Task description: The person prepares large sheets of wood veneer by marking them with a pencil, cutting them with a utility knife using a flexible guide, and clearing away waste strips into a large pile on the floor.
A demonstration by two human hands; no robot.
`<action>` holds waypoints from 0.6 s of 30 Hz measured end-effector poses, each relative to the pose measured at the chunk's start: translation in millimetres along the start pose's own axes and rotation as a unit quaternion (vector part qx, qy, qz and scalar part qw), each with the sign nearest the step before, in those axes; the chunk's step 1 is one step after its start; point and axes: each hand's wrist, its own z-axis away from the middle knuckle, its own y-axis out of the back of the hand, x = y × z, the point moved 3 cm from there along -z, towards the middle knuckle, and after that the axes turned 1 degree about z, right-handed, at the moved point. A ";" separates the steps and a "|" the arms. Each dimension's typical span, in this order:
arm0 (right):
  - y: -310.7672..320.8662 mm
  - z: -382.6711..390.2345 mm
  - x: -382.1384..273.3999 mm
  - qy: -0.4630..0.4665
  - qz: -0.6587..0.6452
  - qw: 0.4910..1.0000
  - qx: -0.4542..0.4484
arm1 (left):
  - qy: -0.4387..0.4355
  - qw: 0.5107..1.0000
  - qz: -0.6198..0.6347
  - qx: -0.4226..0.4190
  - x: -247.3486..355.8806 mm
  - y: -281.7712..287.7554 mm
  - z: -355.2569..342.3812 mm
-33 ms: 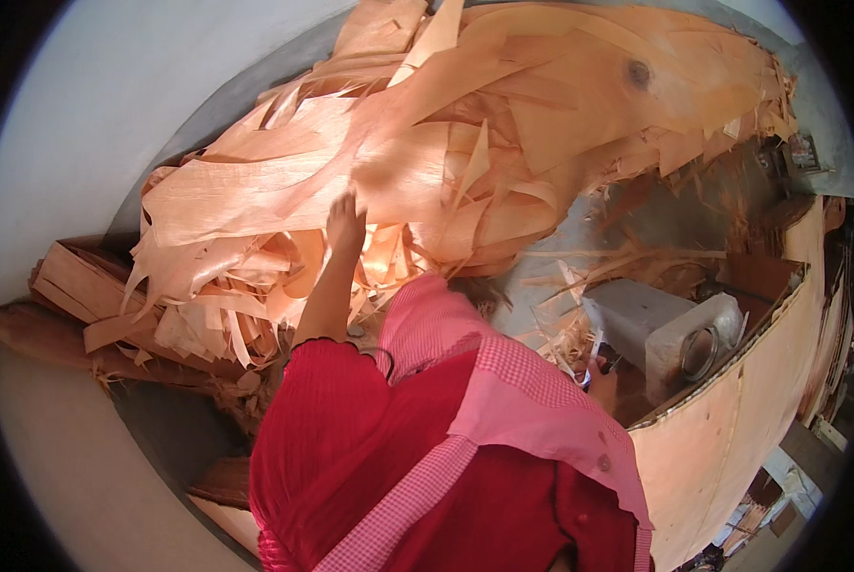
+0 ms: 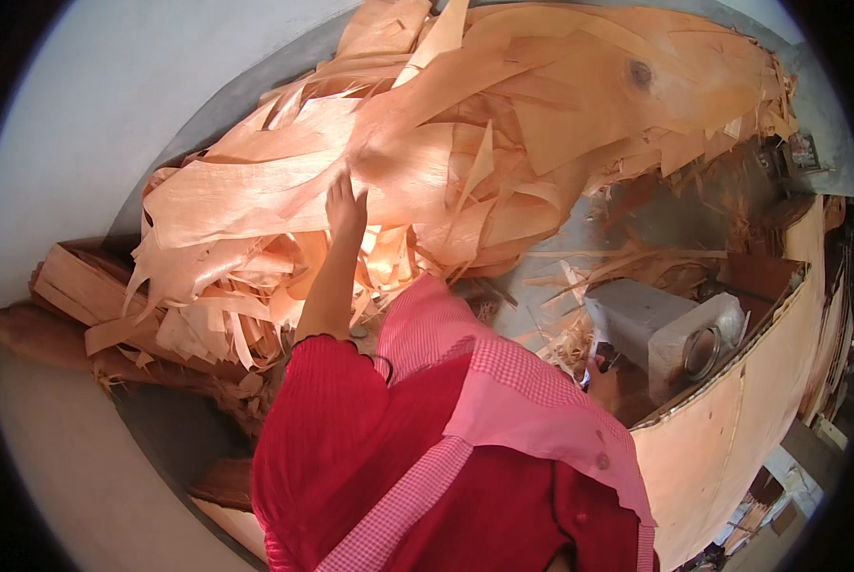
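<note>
On the heap of thin wood veneer strips, 1 left hand is laid flat with fingers spread, clamped on nothing; the right hand is hidden from view, so its state cannot be told; the strips lie tangled and overlapping against the pale wall, so a tug could tear brittle sheets, splinter skin, or bring the loose pile sliding onto the grey machine.

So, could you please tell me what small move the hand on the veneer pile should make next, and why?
Probably close the fingers on the edge of the wide sheet it touches. The left hand lies open and flat against the veneer pile, gripping nothing, and loose strips hang tangled below, so a firm grip seems needed before any pull. The right hand is out of view.
</note>
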 end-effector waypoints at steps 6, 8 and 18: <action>-73.7 3.1 6.1 0.030 -0.014 0.995 -0.093 | 0.180 0.974 -0.091 -0.105 24.1 -17.6 -130.0; -92.4 20.4 -5.5 0.044 -0.005 0.994 -0.096 | 0.148 0.987 0.014 -0.057 23.5 -24.2 -135.7; -78.1 87.5 40.7 0.054 -0.157 0.986 -0.022 | 0.058 0.801 0.533 -0.265 96.3 82.4 -57.0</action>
